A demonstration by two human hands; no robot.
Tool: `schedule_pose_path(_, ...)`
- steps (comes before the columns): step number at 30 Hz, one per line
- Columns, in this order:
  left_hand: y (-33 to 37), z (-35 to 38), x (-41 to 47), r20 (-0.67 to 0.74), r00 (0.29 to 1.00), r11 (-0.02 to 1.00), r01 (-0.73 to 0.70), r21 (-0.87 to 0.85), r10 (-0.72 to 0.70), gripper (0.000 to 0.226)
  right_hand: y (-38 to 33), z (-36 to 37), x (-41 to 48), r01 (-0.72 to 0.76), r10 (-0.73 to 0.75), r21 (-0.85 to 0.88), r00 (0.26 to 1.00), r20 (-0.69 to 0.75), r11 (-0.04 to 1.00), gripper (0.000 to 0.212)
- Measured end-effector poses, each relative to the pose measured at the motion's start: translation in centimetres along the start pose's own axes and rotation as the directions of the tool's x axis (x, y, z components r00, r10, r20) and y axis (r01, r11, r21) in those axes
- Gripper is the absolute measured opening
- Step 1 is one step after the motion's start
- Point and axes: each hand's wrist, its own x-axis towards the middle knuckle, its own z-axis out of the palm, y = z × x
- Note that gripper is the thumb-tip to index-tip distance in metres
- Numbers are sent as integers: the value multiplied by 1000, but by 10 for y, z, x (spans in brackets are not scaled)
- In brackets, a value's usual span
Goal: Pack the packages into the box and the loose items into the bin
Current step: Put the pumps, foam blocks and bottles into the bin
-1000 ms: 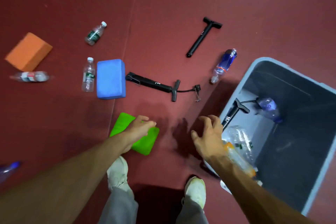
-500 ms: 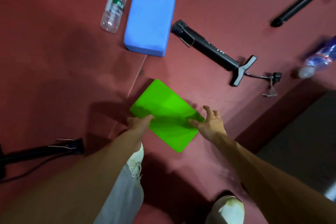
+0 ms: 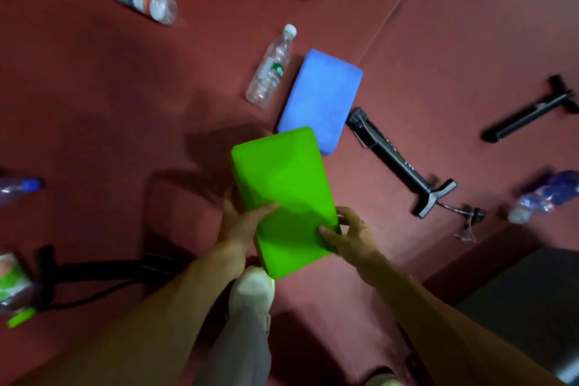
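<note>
the left hand grips the near left edge of the green block, thumb laid across its top face, and the right hand pinches the near right edge with curled fingers, so the block sits between both hands, clear of the red floor. beyond the fingertips, past the block's far end, lies the blue block, with a clear bottle just beside it on the left hand's side and a black pump out on the right hand's side.
</note>
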Motion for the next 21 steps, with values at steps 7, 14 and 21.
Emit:
schedule_pose_path(7,114,-22,12,-106,981,971,-139,196,161,90,-101,14,19,-12,14,-14,993,116,1000,26)
schedule_pose_path(14,134,0,69,-323,899,923,-183,340,297,93,-101,-10,99,-147,133,-106,982,-132,983,61)
schedule_pose_path(21,112,16,123,-374,843,868,-197,455,387,89,-82,-17,179,-238,239,21,959,-153,971,93)
